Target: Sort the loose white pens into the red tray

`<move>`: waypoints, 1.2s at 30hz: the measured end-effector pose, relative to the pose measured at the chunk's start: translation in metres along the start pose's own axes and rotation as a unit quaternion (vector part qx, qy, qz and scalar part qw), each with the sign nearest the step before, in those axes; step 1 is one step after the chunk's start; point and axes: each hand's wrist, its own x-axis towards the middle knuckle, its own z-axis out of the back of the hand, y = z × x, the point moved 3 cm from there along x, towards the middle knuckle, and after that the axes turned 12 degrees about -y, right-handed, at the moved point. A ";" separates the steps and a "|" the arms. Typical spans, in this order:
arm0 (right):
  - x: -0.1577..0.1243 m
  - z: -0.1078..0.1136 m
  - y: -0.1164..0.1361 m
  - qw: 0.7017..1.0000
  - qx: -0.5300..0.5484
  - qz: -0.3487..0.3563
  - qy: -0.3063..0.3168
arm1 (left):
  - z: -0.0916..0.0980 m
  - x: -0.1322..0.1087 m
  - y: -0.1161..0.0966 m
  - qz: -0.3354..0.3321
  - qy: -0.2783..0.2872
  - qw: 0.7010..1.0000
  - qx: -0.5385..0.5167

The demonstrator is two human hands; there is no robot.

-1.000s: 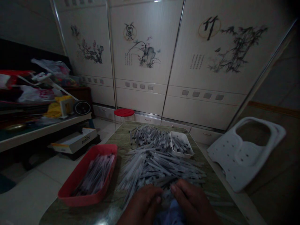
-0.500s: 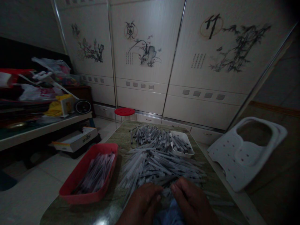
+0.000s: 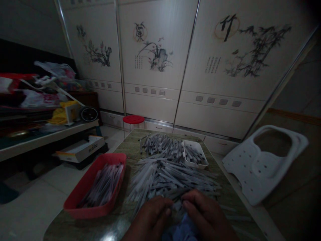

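Observation:
My left hand point(image 3: 152, 214) and my right hand point(image 3: 204, 212) are close together at the near side of the table, thumbs and fingertips pinched. Whatever sits between the fingers is too dark and small to make out. Just beyond them spreads a large heap of thin, pale, translucent pen-like sticks point(image 3: 173, 174). Further back lies a second pile of sticks point(image 3: 160, 144) with dark ends. A white tray point(image 3: 206, 163) beside that pile holds more of them. To the left, a red plastic basket point(image 3: 72, 201) contains clear sticks. Bluish cloth point(image 3: 182, 231) shows below my hands.
The patterned table point(image 3: 75, 231) has rounded corners. A red stool point(image 3: 133, 119) stands behind it, and a white folding chair point(image 3: 258, 164) leans at the right. On the left, a cluttered bench point(image 3: 45, 137) stands above a shoe box point(image 3: 82, 150). Sliding wardrobe doors point(image 3: 152, 103) close off the back.
Both hands stay almost in the same spot, with only slight shifts of the fingers. The basket, tray and piles look unchanged.

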 end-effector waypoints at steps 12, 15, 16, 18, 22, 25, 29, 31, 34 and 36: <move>-0.004 -0.016 -0.012 0.996 -0.049 -0.029 -0.074 | -0.005 -0.002 -0.002 -0.047 -0.010 0.999 0.011; -0.004 -0.012 -0.007 0.996 0.032 -0.062 -0.064 | -0.003 0.001 -0.007 0.028 0.024 0.999 -0.037; -0.004 -0.010 -0.006 0.994 0.057 -0.073 -0.061 | -0.002 0.002 -0.008 0.052 0.031 0.996 -0.064; -0.004 -0.006 -0.004 0.989 0.098 -0.090 -0.058 | -0.002 0.004 -0.010 0.092 0.050 0.987 -0.125; -0.004 -0.004 -0.006 0.987 0.128 -0.095 -0.032 | -0.010 0.002 -0.006 0.152 0.096 0.954 -0.241; -0.002 -0.006 -0.008 0.990 0.118 -0.078 -0.018 | -0.017 0.000 -0.004 0.179 0.103 0.929 -0.308; -0.002 -0.006 -0.008 0.990 0.116 -0.074 -0.029 | -0.020 0.002 -0.010 0.178 0.101 0.921 -0.331; -0.003 -0.006 -0.007 0.990 0.111 -0.085 -0.029 | -0.020 0.004 -0.012 0.180 0.100 0.920 -0.333; -0.004 -0.004 -0.005 0.993 0.086 -0.074 -0.046 | -0.020 0.004 -0.013 0.181 0.101 0.920 -0.334; -0.004 -0.004 -0.003 0.996 0.059 -0.043 -0.047 | -0.019 0.005 -0.014 0.171 0.093 0.924 -0.330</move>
